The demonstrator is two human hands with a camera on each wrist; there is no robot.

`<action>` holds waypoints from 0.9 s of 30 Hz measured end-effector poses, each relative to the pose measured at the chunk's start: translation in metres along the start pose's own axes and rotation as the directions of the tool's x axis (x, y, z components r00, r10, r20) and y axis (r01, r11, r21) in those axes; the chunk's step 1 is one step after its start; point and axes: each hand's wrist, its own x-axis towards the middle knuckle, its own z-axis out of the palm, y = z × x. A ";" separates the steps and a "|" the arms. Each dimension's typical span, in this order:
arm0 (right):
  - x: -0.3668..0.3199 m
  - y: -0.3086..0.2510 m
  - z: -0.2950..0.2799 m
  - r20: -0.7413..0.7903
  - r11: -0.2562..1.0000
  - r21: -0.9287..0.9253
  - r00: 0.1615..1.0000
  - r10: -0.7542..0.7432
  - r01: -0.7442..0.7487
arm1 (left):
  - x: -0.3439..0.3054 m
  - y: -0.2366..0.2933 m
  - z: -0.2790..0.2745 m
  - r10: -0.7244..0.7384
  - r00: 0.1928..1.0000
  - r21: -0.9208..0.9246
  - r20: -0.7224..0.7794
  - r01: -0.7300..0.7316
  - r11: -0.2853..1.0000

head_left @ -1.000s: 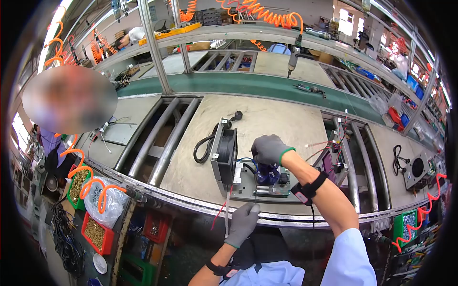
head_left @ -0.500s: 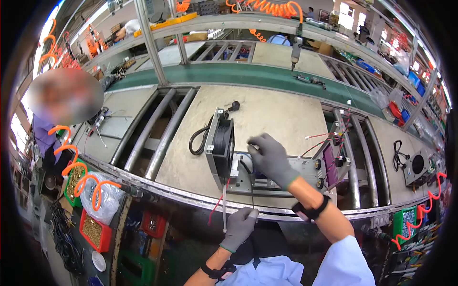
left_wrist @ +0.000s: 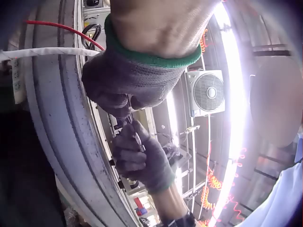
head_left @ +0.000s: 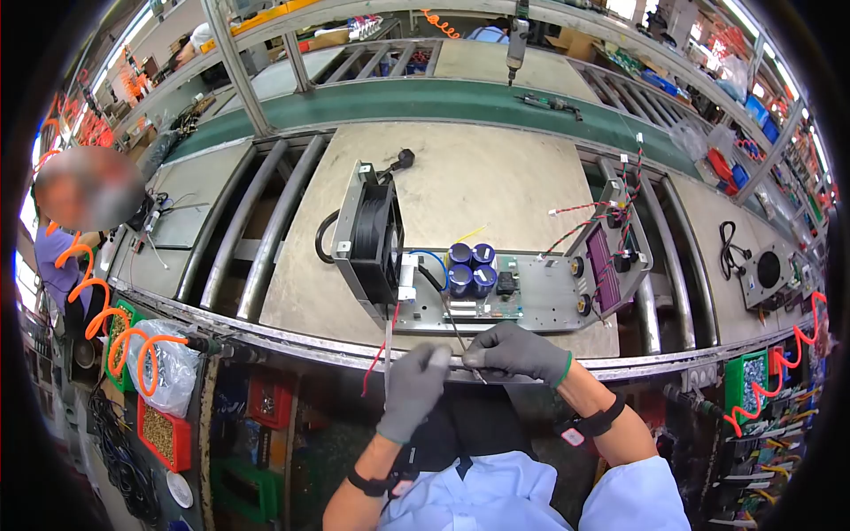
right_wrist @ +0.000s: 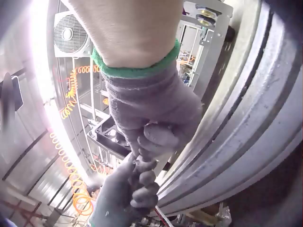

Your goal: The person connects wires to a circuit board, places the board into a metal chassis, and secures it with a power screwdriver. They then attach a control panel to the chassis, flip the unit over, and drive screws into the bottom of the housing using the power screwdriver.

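Note:
Both gloved hands meet at the front edge of the bench. My left hand (head_left: 415,389) pinches a thin black wire (head_left: 455,326), which runs down from the fan end of an open metal chassis (head_left: 558,319). Close beside it, my right hand (head_left: 516,352) pinches the same wire near its end. In the left wrist view the fingertips of both hands almost touch, and a short dark piece shows between them. The chassis carries a black fan (head_left: 379,243) upright at its left, blue capacitors (head_left: 472,270) on a circuit board, and an end plate with a purple part (head_left: 605,270).
Red and white leads (head_left: 379,358) hang over the bench edge left of my left hand. Metal rollers (head_left: 279,234) flank the work board (head_left: 478,168). A second fan unit (head_left: 768,279) sits far right. Screw bins (head_left: 166,434) stand lower left; a screwdriver (head_left: 517,49) hangs above.
My right hand has come down from above the capacitors to the bench edge beside my left hand, now pinching the wire. The left hand stays low at the wire. The head view has tilted down.

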 end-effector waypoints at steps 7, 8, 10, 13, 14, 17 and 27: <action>-0.003 0.015 -0.002 0.050 0.998 0.019 0.997 0.051 -0.052 | 0.039 0.010 0.016 -0.091 0.979 -0.209 0.183 0.129 0.969; -0.005 0.015 -0.001 0.041 0.998 0.028 0.997 0.059 -0.060 | 0.039 0.011 0.018 -0.086 0.980 -0.219 0.181 0.125 0.968; -0.008 0.015 0.000 0.034 0.998 0.037 0.998 0.054 -0.055 | 0.038 0.010 0.018 -0.078 0.982 -0.239 0.173 0.119 0.964; -0.007 0.016 -0.003 0.054 0.998 0.011 0.997 0.059 -0.060 | 0.039 0.008 0.018 -0.084 0.980 -0.266 0.178 0.130 0.955; -0.005 0.017 -0.004 0.063 0.998 -0.003 0.996 0.063 -0.062 | 0.040 0.006 0.019 -0.053 0.986 -0.261 0.159 0.094 0.961; -0.002 0.025 -0.003 0.011 0.999 -0.033 1.000 0.006 -0.005 | 0.043 -0.003 0.025 0.015 0.995 -0.229 0.103 0.009 0.973; -0.015 0.005 0.014 -0.189 0.901 -0.432 0.980 -0.059 -0.029 | 0.045 -0.007 0.033 0.048 0.999 -0.133 0.004 -0.047 0.990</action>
